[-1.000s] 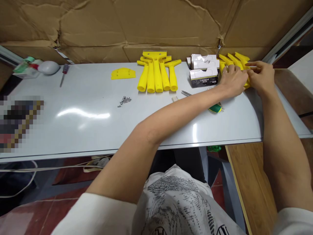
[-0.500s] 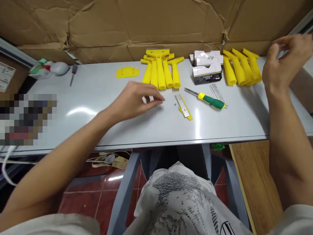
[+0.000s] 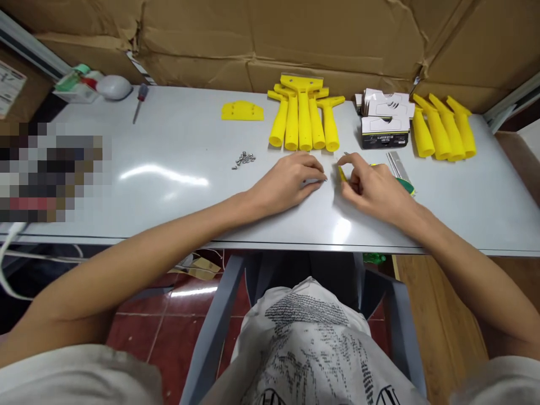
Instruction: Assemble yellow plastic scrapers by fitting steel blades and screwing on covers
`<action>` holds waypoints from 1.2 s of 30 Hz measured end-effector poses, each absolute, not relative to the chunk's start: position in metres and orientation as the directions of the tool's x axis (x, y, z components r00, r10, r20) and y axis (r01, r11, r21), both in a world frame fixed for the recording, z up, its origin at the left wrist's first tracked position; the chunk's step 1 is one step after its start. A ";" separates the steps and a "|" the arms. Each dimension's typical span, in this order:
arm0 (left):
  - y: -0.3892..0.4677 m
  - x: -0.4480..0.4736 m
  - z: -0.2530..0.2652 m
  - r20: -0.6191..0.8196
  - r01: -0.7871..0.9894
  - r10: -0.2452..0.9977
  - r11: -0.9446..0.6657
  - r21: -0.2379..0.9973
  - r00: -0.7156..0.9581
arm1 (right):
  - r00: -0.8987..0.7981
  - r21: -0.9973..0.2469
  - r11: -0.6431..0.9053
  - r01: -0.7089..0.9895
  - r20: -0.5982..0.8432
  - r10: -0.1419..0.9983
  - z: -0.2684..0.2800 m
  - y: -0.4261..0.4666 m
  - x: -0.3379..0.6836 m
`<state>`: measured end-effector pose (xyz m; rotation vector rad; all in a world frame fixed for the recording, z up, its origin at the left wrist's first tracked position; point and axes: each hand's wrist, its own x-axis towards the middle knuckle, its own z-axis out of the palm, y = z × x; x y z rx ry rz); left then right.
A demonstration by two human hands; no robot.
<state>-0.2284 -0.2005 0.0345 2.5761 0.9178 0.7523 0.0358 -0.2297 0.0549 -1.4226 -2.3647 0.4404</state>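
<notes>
My left hand (image 3: 291,180) rests low over the table. Its thumb and forefinger are pinched on a tiny screw (image 3: 325,179), seen only as a dark speck. Facing it, my right hand (image 3: 375,185) has its thumb and curled forefinger closed on a thin yellow plate (image 3: 342,174). Most of that plate is hidden by the fingers, so the metal blade seen on it earlier cannot be made out. Under the right hand lies a screwdriver, mostly covered, with its green handle end (image 3: 405,184) showing. Several small screws (image 3: 244,159) form a loose pile left of my hands.
Several yellow scraper handles (image 3: 304,124) stand at the back, one with a head plate. More handles (image 3: 442,129) lean at the right beside printed boxes (image 3: 385,132). Metal strips (image 3: 396,165) lie behind the right hand. A yellow plate (image 3: 242,111) and another screwdriver (image 3: 140,102) lie leftward.
My right hand has come down from the far right to the yellow plate. My left hand now pinches a screw, and the screw pile shows. The view has shifted slightly left.
</notes>
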 end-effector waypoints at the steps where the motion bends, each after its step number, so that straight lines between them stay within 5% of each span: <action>1: -0.201 -0.224 0.034 0.364 0.491 0.652 -0.749 0.444 0.665 | -0.425 -0.453 0.442 0.775 0.146 0.894 0.056 -0.230 0.039; 10: -0.212 -0.194 0.037 0.370 0.455 0.648 -0.745 0.487 0.666 | -0.289 -0.752 0.270 0.601 0.110 0.951 0.054 -0.235 0.053; 15: -0.215 -0.190 0.034 0.459 0.421 0.750 -0.653 0.630 0.476 | -0.243 -0.892 0.186 0.412 0.089 0.966 0.054 -0.242 0.050; 19: -0.204 -0.191 0.029 0.418 0.317 0.805 -0.562 0.764 0.421 | -0.249 -0.909 0.211 0.361 0.124 0.961 0.055 -0.246 0.046; 26: -0.200 -0.202 0.039 0.351 0.349 0.821 -0.523 0.777 0.450 | -0.163 -0.898 0.252 0.361 0.205 0.965 0.055 -0.247 0.044; 30: -0.201 -0.212 0.042 0.312 0.221 0.860 -0.423 0.879 0.404 | -0.059 -0.856 0.294 0.424 0.298 0.953 0.060 -0.257 0.054; 36: -0.207 -0.217 0.045 0.236 0.056 0.901 -0.274 0.960 0.363 | -0.138 -0.839 0.341 0.425 0.313 0.940 0.058 -0.278 0.057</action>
